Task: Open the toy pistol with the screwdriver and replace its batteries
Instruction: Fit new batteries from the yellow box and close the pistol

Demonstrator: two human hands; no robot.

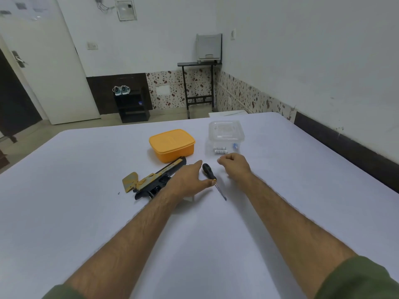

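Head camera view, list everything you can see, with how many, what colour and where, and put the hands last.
White-covered table: one, white, fills the foreground.
Yellow-and-black plastic toy pistol: one, left of centre, partly under the left hand.
Black-handled screwdriver: one, metal shaft, between the hands.
Orange lidded plastic box: one, behind the pistol.
Clear lidded plastic container: one, right of the orange box.
White batteries: at least two, inside the clear container.
Black side table: one, at the far wall.
Pale shoes: one pair, on a dark shelf.
Hands: left hand, fingers extended, over the pistol; right hand, loosely curled, before the clear container.
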